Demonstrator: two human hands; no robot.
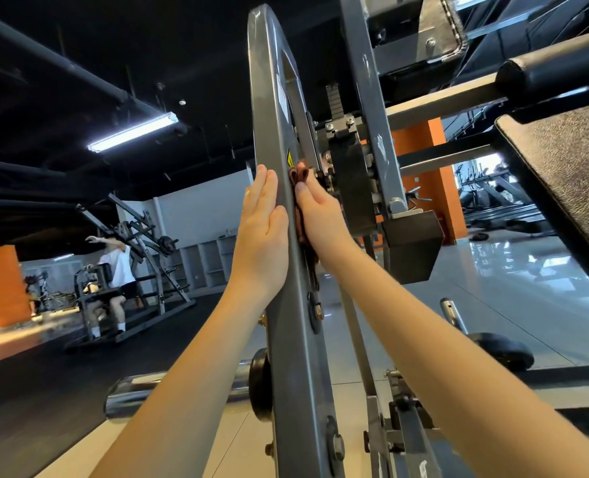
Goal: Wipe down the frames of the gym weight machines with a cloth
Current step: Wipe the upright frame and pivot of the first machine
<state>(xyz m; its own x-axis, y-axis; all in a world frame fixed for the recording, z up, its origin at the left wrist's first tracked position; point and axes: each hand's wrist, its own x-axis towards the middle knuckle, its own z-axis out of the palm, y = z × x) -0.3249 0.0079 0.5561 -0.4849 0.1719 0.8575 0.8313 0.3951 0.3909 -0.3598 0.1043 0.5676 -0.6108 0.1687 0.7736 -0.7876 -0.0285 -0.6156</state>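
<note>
- Black-ceilinged gym hall is surrounding a grey frame (269, 98) rising upright.
- Left hand (263, 232) is lying flat and released on the frame's left face, fingers straight.
- Right hand (320, 215) is pressing a brown cloth (298, 174) against the frame's right edge, fingers extended.
- Person (119, 267) is sitting at a machine far left of the frame.

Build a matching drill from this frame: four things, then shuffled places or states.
Things:
1. left hand
2. right hand
3. dark red-brown cloth
4. shiny chrome bar

Places or states:
A. trapped between a palm and the beam
B. bare, flat on the left face of the grey metal frame beam
C. low left, lying horizontal
D. pressing fabric onto the beam's right side

Pairs: 1-B, 2-D, 3-A, 4-C
</note>
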